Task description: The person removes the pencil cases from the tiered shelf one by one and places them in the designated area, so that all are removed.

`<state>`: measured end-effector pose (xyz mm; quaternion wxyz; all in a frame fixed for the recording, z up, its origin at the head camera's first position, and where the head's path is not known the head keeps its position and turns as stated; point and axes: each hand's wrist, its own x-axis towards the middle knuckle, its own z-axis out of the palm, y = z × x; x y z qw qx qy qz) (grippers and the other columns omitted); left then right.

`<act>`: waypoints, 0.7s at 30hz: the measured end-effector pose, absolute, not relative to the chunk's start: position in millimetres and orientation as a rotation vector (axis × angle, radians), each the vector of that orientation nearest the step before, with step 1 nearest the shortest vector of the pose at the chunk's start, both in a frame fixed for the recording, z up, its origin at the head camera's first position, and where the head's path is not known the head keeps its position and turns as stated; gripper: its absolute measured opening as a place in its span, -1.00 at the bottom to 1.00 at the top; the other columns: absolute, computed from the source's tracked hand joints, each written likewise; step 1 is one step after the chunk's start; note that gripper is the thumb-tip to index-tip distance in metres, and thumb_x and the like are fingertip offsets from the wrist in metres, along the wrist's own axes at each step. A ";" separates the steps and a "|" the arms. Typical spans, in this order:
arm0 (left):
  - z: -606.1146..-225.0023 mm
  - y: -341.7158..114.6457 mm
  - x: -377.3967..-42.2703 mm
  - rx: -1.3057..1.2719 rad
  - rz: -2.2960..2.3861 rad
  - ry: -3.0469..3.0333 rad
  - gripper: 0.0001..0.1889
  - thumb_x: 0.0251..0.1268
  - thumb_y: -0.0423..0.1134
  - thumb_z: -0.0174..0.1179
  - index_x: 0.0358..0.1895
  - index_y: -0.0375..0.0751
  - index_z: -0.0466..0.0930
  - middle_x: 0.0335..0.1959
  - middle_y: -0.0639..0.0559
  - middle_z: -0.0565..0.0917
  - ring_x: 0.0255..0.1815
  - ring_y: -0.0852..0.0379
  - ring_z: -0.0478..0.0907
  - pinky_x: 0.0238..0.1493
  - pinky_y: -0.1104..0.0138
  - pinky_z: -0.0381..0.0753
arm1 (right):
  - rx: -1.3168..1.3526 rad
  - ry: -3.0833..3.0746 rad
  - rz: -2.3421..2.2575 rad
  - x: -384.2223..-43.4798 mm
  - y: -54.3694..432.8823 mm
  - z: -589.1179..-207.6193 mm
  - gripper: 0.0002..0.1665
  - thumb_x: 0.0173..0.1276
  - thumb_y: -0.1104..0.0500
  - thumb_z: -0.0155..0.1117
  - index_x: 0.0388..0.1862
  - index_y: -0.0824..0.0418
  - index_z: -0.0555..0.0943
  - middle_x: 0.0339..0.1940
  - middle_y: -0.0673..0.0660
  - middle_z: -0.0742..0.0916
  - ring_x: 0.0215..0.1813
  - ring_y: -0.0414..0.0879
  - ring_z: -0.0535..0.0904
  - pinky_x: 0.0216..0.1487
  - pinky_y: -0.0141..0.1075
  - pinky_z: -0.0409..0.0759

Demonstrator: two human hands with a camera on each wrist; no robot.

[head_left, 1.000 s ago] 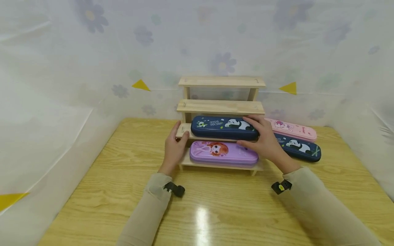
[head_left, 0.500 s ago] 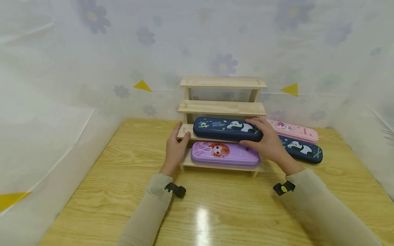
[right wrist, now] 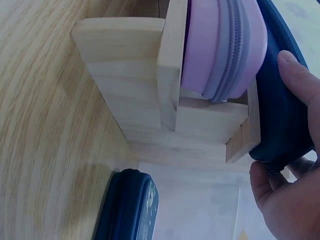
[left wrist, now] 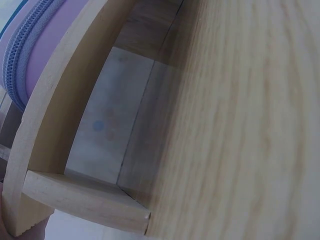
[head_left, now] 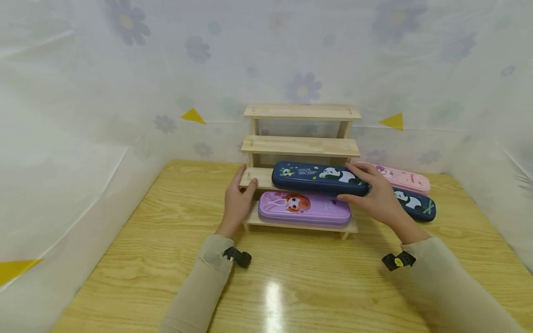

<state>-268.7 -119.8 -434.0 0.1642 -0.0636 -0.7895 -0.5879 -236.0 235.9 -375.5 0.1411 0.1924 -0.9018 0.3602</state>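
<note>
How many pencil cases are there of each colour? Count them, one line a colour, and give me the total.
Dark blue pencil cases: 2
Purple pencil case: 1
Pink pencil case: 1
Total: 4

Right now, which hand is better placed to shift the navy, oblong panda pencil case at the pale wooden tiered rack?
Probably the right hand: it grips the right end of the navy panda pencil case. The left hand holds the left end of the wooden rack, apart from the case.
</note>
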 end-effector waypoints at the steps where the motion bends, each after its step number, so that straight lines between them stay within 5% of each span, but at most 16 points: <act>1: -433.9 -119.7 -268.7 -0.182 -1.678 -2.249 -0.35 0.45 -0.03 0.15 0.52 -0.09 0.22 0.46 0.03 0.33 0.23 0.04 0.46 0.23 0.13 0.45 | 0.559 -2.599 1.041 -235.1 238.3 -375.7 0.00 0.08 0.04 0.60 0.50 -0.02 0.35 0.41 0.16 0.39 0.39 0.25 0.26 0.26 0.28 0.31; 16: -435.3 -122.0 -268.7 -0.177 -1.652 -2.269 -0.36 0.45 0.05 0.12 0.52 0.05 0.23 0.47 0.08 0.32 0.31 0.06 0.38 0.30 0.13 0.38 | 0.480 -2.608 1.014 -215.4 267.3 -374.3 0.00 0.10 0.08 0.59 0.51 0.10 0.34 0.42 0.28 0.36 0.38 0.33 0.24 0.17 0.29 0.34; 18: -435.8 -122.6 -269.5 -0.174 -1.640 -2.272 -0.36 0.45 0.07 0.11 0.52 0.05 0.23 0.47 0.09 0.32 0.35 0.08 0.35 0.33 0.15 0.35 | 0.470 -2.614 1.004 -213.5 271.1 -374.8 0.00 0.11 0.09 0.59 0.51 0.08 0.33 0.42 0.25 0.36 0.37 0.30 0.25 0.20 0.16 0.38; 21: -436.6 -123.4 -270.4 -0.180 -1.635 -2.269 -0.36 0.45 0.07 0.11 0.52 0.03 0.23 0.47 0.09 0.31 0.38 0.09 0.32 0.34 0.15 0.34 | 0.457 -2.607 1.000 -211.0 276.8 -376.3 -0.01 0.12 0.11 0.58 0.51 0.05 0.33 0.41 0.22 0.37 0.35 0.27 0.27 0.23 -0.33 0.36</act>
